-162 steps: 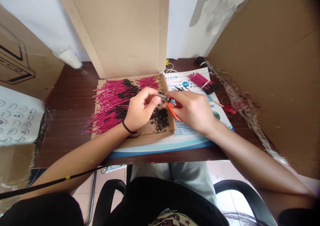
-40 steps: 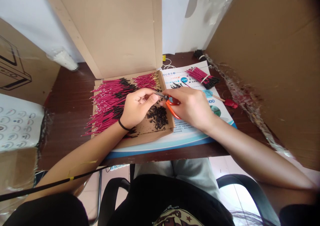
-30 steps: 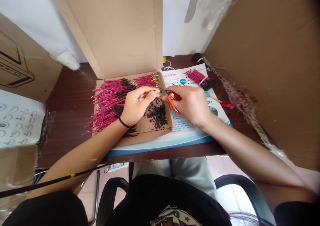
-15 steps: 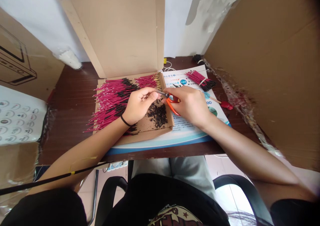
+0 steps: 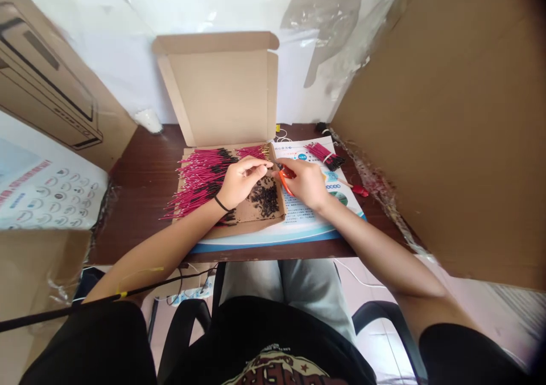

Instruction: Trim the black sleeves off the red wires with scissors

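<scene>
1. Your right hand (image 5: pixel 306 185) is the nearer one to the orange-handled wire cutters (image 5: pixel 284 182). Its fingers (image 5: pixel 294 172) are closed around the handles, so the cutters are gripped.
2. The long axis of the cutters runs from about 5 o'clock to 11 o'clock, with the cutting end towards your left hand (image 5: pixel 241 181).
3. The fingers (image 5: pixel 256 167) of your left hand are curled and pinched together at about 2 o'clock from that hand's centre, just beside the cutting end. Whatever they pinch is too small to make out.
4. The magenta wires (image 5: pixel 200 183) lie in a wide spread at about 9 o'clock from your left hand. Their long axes run roughly from 8 to 2 o'clock, in a cardboard box (image 5: pixel 256 226) whose lid (image 5: pixel 217 98) stands open at 12 o'clock.
5. A heap of black bits (image 5: pixel 264 198) sits on the cardboard at about 6 o'clock from the cutting end, below your hands.
6. A banded wire bundle (image 5: pixel 322 154) lies on a printed leaflet (image 5: pixel 302 220) at about 2 o'clock from the cutters. A red-handled tool (image 5: pixel 359 190) lies farther right, at about 3 o'clock, on the dark tabletop (image 5: pixel 140 231).
7. Your hands hide the cutter jaws, so you cannot tell whether they are open.
</scene>
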### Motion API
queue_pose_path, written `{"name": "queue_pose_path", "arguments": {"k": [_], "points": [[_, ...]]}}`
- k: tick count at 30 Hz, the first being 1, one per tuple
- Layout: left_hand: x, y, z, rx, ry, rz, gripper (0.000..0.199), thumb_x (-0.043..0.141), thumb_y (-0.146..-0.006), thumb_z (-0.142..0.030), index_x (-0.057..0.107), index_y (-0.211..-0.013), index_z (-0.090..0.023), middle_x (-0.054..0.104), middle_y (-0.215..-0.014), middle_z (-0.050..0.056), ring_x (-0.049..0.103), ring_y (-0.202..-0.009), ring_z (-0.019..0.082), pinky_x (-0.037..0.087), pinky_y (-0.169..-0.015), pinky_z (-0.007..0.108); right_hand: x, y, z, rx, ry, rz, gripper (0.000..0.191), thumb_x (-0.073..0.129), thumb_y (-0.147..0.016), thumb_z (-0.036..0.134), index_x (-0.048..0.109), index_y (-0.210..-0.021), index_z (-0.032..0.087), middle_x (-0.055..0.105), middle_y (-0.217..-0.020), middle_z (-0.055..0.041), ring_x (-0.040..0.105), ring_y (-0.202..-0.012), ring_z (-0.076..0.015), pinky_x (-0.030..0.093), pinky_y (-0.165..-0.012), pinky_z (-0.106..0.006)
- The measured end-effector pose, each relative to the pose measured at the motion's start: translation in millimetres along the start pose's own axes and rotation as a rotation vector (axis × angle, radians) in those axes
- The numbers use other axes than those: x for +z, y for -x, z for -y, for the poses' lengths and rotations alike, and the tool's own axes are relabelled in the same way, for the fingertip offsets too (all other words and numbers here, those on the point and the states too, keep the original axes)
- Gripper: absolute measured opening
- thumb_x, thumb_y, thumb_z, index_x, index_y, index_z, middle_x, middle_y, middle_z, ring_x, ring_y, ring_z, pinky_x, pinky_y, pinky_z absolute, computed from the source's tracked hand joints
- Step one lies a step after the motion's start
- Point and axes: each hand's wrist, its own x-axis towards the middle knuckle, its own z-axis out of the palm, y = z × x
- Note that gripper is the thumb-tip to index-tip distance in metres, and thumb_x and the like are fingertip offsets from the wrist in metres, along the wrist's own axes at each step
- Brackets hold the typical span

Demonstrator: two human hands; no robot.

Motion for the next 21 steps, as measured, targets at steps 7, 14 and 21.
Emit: {"name": "queue_pose_path", "arguments": {"k": [7,14,21], "points": [[7.1,7.9,-15.7,-0.083,0.232,0.051,0.031,0.069,-0.077,-0.045,0.063,-0.082,-0.015,0.065,-0.064,0.001,0.061,-0.053,0.009,0.051,-0.055,0.022,-2.9,-1.3,8.7,0.055,-0.548,-0.011,0.041,0.066,-0.079,0.043,0.069,-0.11,0.017,0.071,-0.082,-0.0044,0.062,-0.071,-0.016,0.051,-0.07,-0.033],[6.5,8.3,-14.1,-0.081,0.227,0.055,0.029,0.072,-0.075,-0.042,0.064,-0.08,-0.014,0.069,-0.072,0.004,0.064,-0.061,0.011,0.053,-0.06,0.023,-4.3,-4.5,9.4,0.093,-0.919,0.284,0.05,0.078,-0.065,0.05,0.07,-0.103,0.019,0.071,-0.086,-0.0029,0.064,-0.077,-0.016,0.053,-0.076,-0.033],[-2.0,8.1,-13.3,-0.164,0.163,0.172,0.029,0.065,-0.081,-0.042,0.073,-0.084,-0.014,0.068,-0.065,0.003,0.061,-0.058,0.011,0.049,-0.058,0.024,-8.6,-3.0,3.2,0.057,-0.951,0.404,0.043,0.079,-0.068,0.034,0.069,-0.106,0.018,0.07,-0.087,-0.0023,0.062,-0.075,-0.0135,0.051,-0.074,-0.029]]}}
